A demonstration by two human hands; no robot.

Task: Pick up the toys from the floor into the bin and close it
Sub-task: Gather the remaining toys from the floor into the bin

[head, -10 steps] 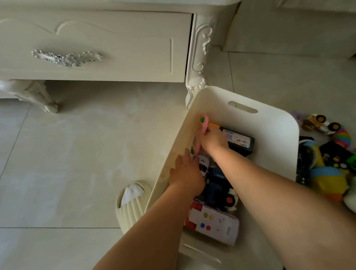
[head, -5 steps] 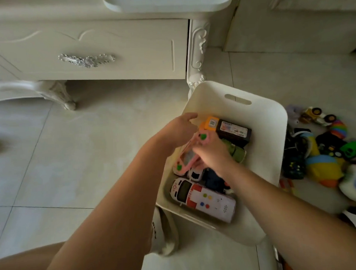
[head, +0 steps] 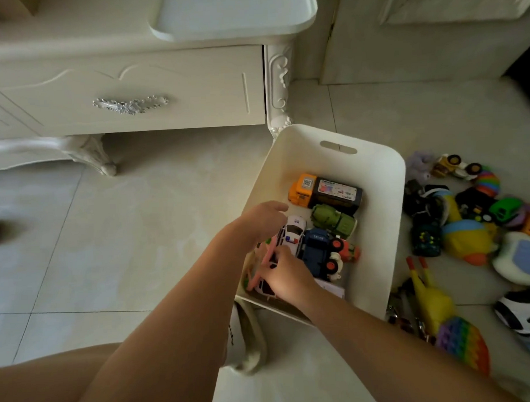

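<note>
A cream plastic bin [head: 377, 179] stands open on the tiled floor, holding several toy vehicles: an orange and black truck [head: 326, 192], a green truck [head: 335, 221], a white police car [head: 292, 234] and a blue truck [head: 316, 250]. My right hand [head: 286, 275] is inside the bin at its near left corner, gripping a flat pink toy [head: 266, 261] that stands on edge against the wall. My left hand [head: 263, 217] hovers over the bin's left rim, fingers loosely apart, holding nothing. Several more toys [head: 469, 223] lie on the floor right of the bin.
A cream cabinet with a silver drawer handle [head: 131, 104] stands behind the bin, its carved leg [head: 279, 80] touching the bin's far corner. A pale slipper [head: 244, 340] sits by the bin's near edge. A rainbow pop toy [head: 464, 344] and yellow rubber chicken [head: 432, 300] lie at near right.
My right hand has carried the pink toy from the bin's middle down to its near left corner, turning it on edge. My left hand has drawn back toward the left rim.
</note>
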